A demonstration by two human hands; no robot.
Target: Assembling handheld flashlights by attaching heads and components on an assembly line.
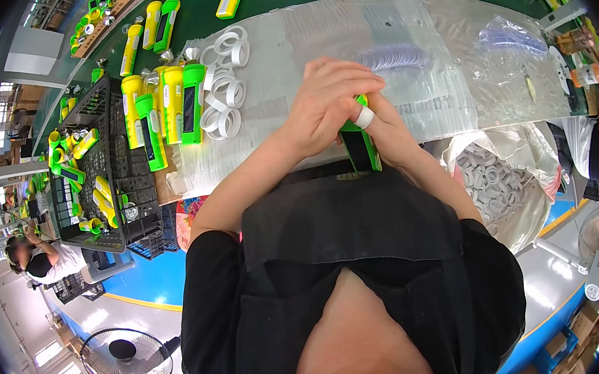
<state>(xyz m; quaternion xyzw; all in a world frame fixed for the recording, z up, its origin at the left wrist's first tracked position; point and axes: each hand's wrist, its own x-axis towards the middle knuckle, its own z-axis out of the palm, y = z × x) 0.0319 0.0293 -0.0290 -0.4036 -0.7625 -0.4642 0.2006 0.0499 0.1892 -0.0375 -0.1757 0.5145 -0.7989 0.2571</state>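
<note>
In front of my chest, both hands are closed around a green flashlight [362, 148] with a dark panel on its side. My left hand [325, 106] lies over its upper end, fingers reaching across toward the other hand. My right hand [391, 131] wraps it from the right. A white band [364, 117] shows at the right thumb; whether it is a wrap or a loose part I cannot tell. The flashlight's upper end is hidden under my fingers. Left of my hands lie several white plastic rings [230, 94], and beyond them a row of clear round lenses [395, 57].
Green and yellow flashlights [170, 102] stand at the table's left, beside a black crate [111, 162] holding more. A sack of white rings [491, 180] is at my right. Another lens pile [512, 38] lies far right. Other people sit at both sides; a fan [126, 358] stands lower left.
</note>
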